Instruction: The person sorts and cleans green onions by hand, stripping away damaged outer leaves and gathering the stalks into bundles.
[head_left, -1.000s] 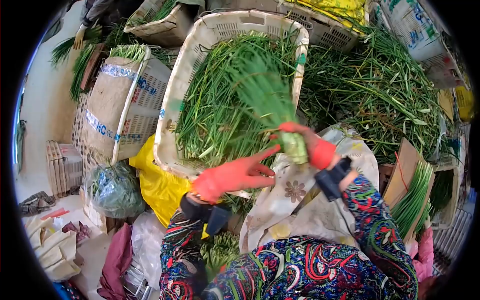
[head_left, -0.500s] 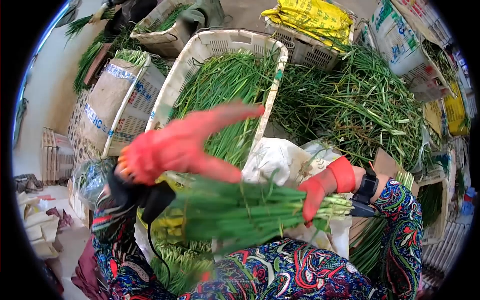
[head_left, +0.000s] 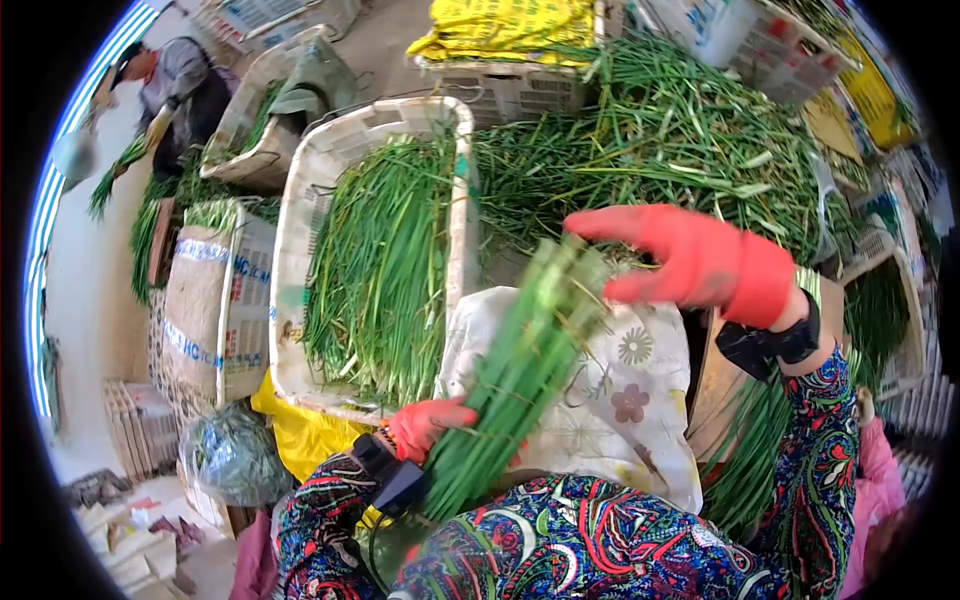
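Note:
My left hand (head_left: 428, 426), in a red glove, grips a bunch of garlic chives (head_left: 520, 375) near its leafy lower part. The bunch tilts over my lap, pale stem ends up and right, slightly blurred. A thin tie seems to cross its leaves. At the stem ends, my right hand (head_left: 690, 262), also red-gloved, is open with thumb and fingers apart; whether it touches the stems I cannot tell. Beneath the bunch lies a white flower-printed cloth (head_left: 635, 420). Just beyond my left hand, a white plastic crate (head_left: 283, 320) holds many chives.
A heap of loose chives (head_left: 690, 150) spreads at the back right. Behind it stands a crate topped with yellow sacks (head_left: 510, 30). Sacking covers a crate (head_left: 195, 310) at left. Another person (head_left: 180, 90) stands far left, holding chives. More chives (head_left: 750, 450) lie by my right arm.
My left hand, spread and blurred above the bunch before, now grips its leaves. My right hand has let go of the stems and opened. The bunch has swung from level to steeply tilted.

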